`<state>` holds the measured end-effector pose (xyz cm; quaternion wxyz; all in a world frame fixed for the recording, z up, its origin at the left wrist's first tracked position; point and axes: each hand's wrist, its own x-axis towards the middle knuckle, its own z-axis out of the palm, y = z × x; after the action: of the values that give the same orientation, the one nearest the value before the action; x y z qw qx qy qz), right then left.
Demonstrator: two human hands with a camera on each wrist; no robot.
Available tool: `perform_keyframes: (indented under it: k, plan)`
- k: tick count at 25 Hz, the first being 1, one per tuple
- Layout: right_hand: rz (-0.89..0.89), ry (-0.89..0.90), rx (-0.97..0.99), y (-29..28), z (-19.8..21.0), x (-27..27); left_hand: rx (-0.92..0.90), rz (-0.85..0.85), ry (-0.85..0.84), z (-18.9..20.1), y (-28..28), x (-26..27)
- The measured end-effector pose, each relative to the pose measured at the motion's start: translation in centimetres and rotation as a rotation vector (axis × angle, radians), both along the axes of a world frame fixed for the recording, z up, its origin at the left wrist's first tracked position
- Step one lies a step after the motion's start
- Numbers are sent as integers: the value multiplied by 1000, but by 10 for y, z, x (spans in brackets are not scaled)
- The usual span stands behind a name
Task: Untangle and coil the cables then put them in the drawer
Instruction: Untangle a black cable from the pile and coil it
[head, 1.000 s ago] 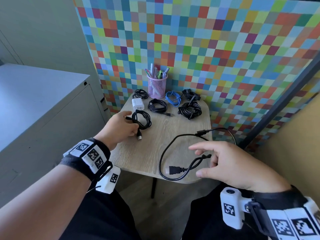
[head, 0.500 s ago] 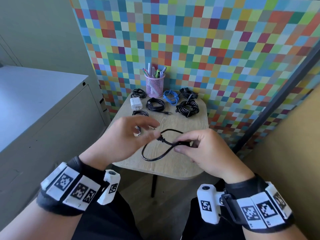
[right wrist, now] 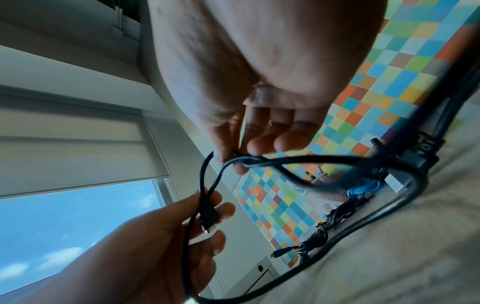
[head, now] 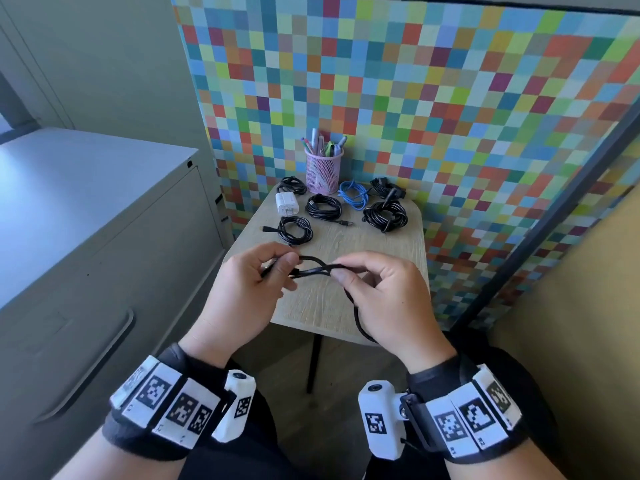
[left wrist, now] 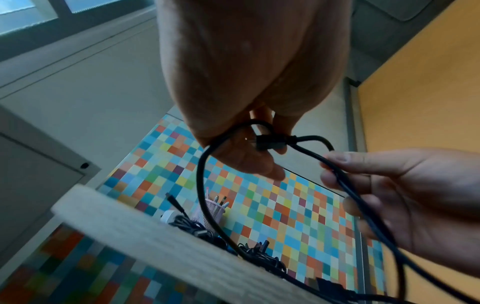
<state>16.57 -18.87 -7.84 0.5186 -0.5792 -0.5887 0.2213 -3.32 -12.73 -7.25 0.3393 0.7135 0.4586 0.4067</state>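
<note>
A loose black cable [head: 313, 268] is lifted above the small wooden table [head: 332, 306], held between both hands. My left hand [head: 277, 271] pinches the end with the black plug [left wrist: 270, 142], which also shows against the left palm as the plug [right wrist: 209, 218]. My right hand [head: 346, 275] pinches the cable [left wrist: 337, 174] a little to the right, and a loop of the cable [right wrist: 337, 160] hangs down past the right wrist. Several coiled black cables [head: 296, 228] and a blue coil [head: 354, 194] lie at the table's far end.
A pink mesh pen cup [head: 322, 169] stands at the back of the table, a white charger [head: 286, 204] to its left. A grey cabinet [head: 86, 237] with a drawer handle [head: 97, 362] stands on the left. A chequered partition [head: 415, 98] rises behind the table.
My left hand left the coil on the table and came over to the loose cable. Both hands lifted that cable off the table and drew it toward me.
</note>
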Motion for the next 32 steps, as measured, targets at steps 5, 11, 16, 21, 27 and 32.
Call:
perform_keyframes:
  k: [5,11,16,21,27,32]
  plan:
    - [-28,143,41,-12,-11,-3,-131,31,-150,-13,-18,-7]
    - [-35,382,-71,-23,-6,0,-113,-41,-281,-8,-38,2]
    - [10,507,-176,-17,11,8,-146,-121,-442,10,-41,10]
    - [122,307,-306,-5,29,16,-1,-146,-307,41,-40,15]
    - [121,285,-311,16,42,33,76,-180,-254,61,-30,25]
    - [235,258,-358,32,40,38,153,-64,-184,56,-1,47]
